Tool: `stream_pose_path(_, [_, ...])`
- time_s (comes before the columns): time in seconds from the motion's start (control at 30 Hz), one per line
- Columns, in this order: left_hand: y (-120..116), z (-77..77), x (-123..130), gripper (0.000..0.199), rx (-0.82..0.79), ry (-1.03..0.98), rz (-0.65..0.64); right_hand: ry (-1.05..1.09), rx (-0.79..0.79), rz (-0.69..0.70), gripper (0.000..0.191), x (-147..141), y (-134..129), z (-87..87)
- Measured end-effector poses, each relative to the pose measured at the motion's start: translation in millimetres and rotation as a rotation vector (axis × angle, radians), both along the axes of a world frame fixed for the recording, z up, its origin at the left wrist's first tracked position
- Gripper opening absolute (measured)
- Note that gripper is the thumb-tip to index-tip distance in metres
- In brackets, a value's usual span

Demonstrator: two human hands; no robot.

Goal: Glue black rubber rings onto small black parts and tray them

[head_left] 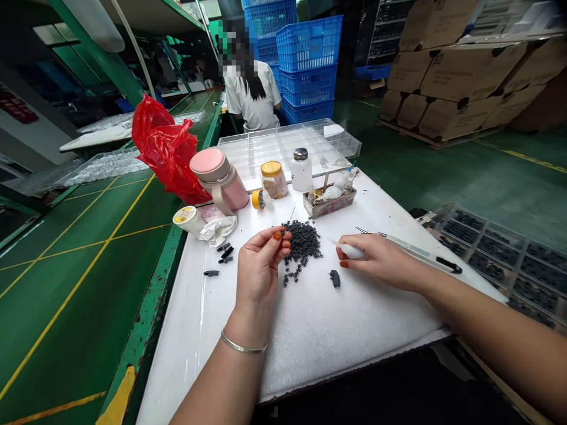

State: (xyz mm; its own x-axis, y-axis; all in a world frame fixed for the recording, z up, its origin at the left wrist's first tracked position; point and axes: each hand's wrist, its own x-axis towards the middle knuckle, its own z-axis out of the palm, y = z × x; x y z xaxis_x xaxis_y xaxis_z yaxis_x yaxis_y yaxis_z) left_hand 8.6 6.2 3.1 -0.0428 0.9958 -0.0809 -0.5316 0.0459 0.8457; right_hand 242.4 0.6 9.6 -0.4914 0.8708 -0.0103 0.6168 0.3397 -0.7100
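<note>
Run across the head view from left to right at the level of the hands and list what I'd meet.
Green surface with yellow lines → small black pieces → left hand → heap of small black rings → right hand holding a white squeeze bottle → divided tray of black parts.

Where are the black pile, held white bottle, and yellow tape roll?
Black pile [303, 241]: head view, heap's middle.
Held white bottle [353, 252]: head view, bulb.
Yellow tape roll [255, 200]: head view, left side.
</note>
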Motion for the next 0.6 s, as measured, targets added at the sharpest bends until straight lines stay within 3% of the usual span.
stream_pose_path(0.2, [-1,1.6,2,0.023,0.003,0.016,-0.005,-0.08,-0.015,-0.051,0.006,1,-4,-10.6])
stream_pose_path(0.37, [-2,2.9,1,0.024,0.002,0.022,0.026,-0.113,0.038,-0.037,0.021,-8,-6,-24.6])
stream_pose_path(0.6, [1,3.4,-2,0.025,0.008,0.008,0.063,-0.139,0.025,-0.039,0.007,-18,-10,-25.8])
